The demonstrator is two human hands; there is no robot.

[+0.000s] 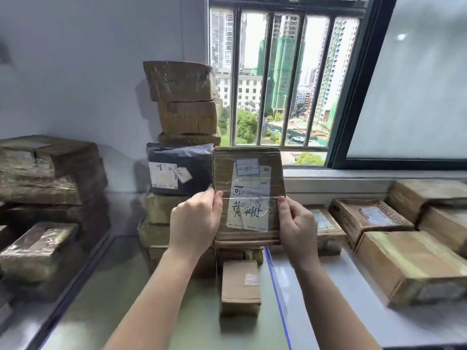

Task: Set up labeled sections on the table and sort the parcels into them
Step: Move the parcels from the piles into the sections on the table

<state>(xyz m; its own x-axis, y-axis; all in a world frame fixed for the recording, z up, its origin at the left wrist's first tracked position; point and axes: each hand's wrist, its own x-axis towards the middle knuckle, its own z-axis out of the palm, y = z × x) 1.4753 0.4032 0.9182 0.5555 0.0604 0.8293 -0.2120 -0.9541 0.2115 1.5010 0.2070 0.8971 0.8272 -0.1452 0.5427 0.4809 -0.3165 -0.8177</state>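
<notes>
Cardboard parcel (249, 195): raised upright above counter (353, 311), label facing me, I judge for reading its section; left hand (195, 219) and right hand (297, 223) pinch its lower side edges

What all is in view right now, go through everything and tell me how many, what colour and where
Held parcel: one, brown cardboard with a white label and handwriting, raised at centre.
Tall stack: several brown parcels, centre back by the wall.
Dark mailer bag: one, navy, within that stack.
Small box: one, tan, on the table below the held parcel.
Left pile: several brown taped parcels, far left.
Right parcels: several tan boxes, lying flat under the window.
Blue line: one, running along the table right of centre.
Window: one, barred, dark frame, behind.
Left hand: grips the parcel's left edge.
Right hand: grips its right edge.
</notes>
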